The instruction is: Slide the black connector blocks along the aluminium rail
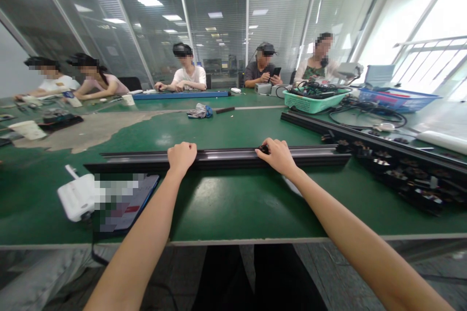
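Note:
A long black channel-shaped rail (226, 156) lies crosswise on the green table in front of me, with a pale strip along its inside. My left hand (181, 158) is closed around the rail left of its middle. Farther right, my right hand (278, 155) pinches a small black part (263, 148) at the rail's channel; whether the part sits inside it I cannot tell. Under my right wrist a whitish thing (292, 185) is partly hidden.
At left lie a white device (75, 197) and a tablet (146, 199). On the right are another long black rail (365, 137), several small black parts (408, 175), and a green basket (317, 102) of cables. Several people sit across the table (219, 214).

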Motion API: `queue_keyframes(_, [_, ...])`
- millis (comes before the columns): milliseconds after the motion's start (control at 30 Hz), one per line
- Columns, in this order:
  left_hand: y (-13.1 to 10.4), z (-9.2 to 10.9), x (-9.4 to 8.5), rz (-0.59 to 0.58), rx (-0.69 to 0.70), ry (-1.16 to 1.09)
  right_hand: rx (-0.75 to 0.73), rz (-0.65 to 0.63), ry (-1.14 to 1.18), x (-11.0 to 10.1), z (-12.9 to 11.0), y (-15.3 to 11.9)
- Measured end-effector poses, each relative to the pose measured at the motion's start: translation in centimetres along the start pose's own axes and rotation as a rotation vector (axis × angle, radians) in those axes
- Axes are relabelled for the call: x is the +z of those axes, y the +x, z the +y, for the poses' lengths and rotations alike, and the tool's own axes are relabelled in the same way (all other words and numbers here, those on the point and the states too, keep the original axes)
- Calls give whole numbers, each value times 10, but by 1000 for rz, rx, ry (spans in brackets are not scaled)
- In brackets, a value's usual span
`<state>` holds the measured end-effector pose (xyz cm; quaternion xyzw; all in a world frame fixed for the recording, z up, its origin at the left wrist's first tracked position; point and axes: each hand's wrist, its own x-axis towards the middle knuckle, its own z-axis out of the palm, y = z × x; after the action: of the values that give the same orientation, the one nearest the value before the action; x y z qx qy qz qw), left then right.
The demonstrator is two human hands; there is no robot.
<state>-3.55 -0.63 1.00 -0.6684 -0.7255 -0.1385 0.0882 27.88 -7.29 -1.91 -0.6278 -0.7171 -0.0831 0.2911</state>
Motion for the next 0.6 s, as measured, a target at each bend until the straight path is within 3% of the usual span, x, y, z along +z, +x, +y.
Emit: queue_keyframes(600, [2, -1, 3, -5, 0, -1, 62, 41, -79, -1, 11, 0])
